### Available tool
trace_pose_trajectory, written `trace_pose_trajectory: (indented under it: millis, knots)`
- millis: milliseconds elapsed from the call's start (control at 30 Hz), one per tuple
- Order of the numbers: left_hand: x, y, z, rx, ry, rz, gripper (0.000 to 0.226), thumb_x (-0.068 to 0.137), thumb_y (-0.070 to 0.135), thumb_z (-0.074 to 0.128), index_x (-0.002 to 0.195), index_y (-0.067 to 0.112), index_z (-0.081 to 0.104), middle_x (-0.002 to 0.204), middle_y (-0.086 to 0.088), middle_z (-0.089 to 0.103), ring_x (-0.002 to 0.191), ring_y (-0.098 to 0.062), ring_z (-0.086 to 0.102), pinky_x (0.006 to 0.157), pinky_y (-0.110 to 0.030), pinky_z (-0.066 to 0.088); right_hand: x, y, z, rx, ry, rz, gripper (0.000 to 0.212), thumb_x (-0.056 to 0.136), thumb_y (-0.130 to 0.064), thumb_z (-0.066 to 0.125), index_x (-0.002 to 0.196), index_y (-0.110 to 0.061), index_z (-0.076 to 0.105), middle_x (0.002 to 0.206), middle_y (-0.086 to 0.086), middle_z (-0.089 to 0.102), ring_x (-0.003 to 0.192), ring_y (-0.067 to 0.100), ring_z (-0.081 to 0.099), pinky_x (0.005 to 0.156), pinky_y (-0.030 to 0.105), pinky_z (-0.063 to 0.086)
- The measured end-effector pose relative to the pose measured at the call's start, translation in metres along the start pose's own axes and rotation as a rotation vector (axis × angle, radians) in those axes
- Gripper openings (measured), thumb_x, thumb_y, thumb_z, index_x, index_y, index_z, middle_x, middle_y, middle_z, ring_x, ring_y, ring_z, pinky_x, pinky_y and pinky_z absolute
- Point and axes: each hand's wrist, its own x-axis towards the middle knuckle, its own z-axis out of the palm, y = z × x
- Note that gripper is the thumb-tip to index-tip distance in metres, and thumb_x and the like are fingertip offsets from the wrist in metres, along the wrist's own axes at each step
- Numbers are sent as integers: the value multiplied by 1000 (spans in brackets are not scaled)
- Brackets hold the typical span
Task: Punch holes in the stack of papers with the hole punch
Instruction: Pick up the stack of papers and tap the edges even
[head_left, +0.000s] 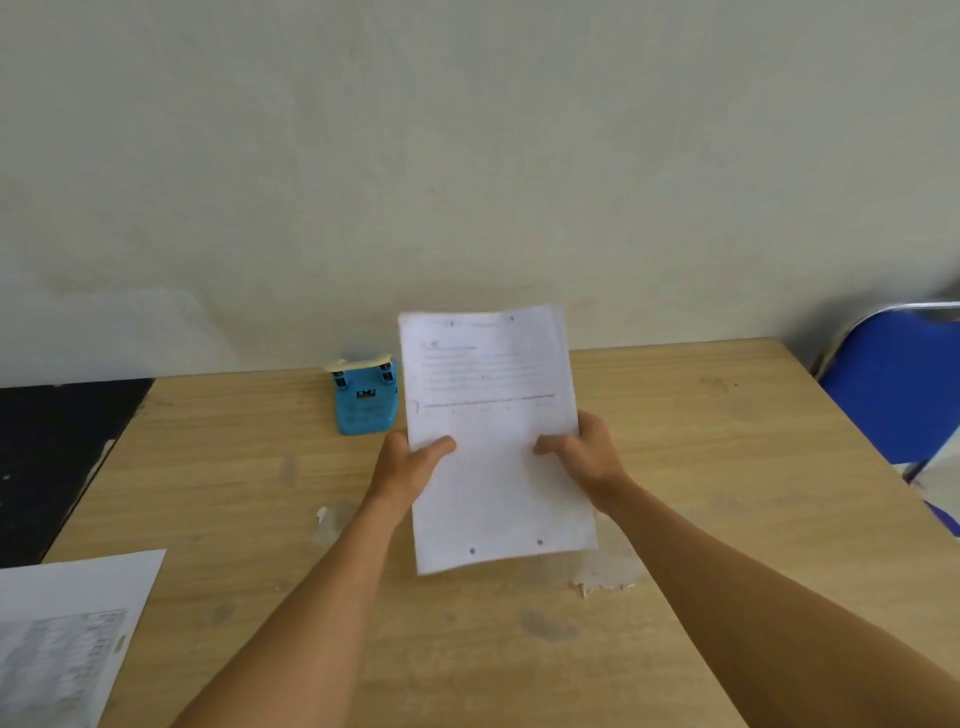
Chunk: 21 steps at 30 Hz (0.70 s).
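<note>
A white stack of papers (493, 415) with faint printed text is lifted above the wooden table (234, 467), tilted toward me. Two punched holes show near its bottom edge and two more near its top edge. My left hand (410, 462) grips its left edge, thumb on top. My right hand (582, 452) grips its right edge the same way. The blue hole punch (363, 400) stands on the table just left of the stack, close to the wall, touched by neither hand.
Another printed sheet (72, 634) lies at the table's near left corner. A blue chair (893, 384) stands off the right edge. The veneer is chipped (602, 582) below the stack. A dark surface (57, 457) borders the table's left side. The wall is close behind.
</note>
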Motion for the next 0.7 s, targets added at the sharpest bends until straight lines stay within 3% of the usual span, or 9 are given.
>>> trace_pose_trajectory:
  millis: [100, 233, 433, 700]
  knots:
    - [-6, -5, -6, -60, -29, -68, 17, 82, 11, 73, 93, 24, 78, 92, 3, 81, 87, -20, 77, 67, -30, 59, -2, 2, -2, 15, -82, 74, 30, 71, 6, 69, 96, -8, 76, 94, 10, 80, 83, 31, 76, 67, 42, 65]
    - [-13, -13, -5, -142, -88, -175, 22, 84, 11, 70, 103, 17, 78, 95, -3, 81, 89, -27, 76, 72, -37, 60, -8, 12, 1, 95, -110, 185, 28, 73, 8, 66, 94, -7, 78, 93, 12, 81, 81, 33, 77, 63, 41, 63]
    - [-26, -32, -17, -82, -118, -247, 18, 82, 15, 71, 98, 20, 78, 92, -1, 82, 85, -24, 78, 71, -37, 61, -21, 32, 4, 157, -233, 242, 39, 76, 7, 67, 111, -7, 74, 107, 14, 79, 96, 37, 75, 76, 48, 64]
    - [-47, -58, -49, -87, -120, -359, 16, 87, 10, 69, 100, 18, 76, 93, -3, 82, 86, -25, 77, 71, -35, 61, -38, 46, 42, 101, -204, 290, 24, 83, 4, 69, 105, -1, 76, 104, 16, 79, 93, 38, 76, 84, 55, 62]
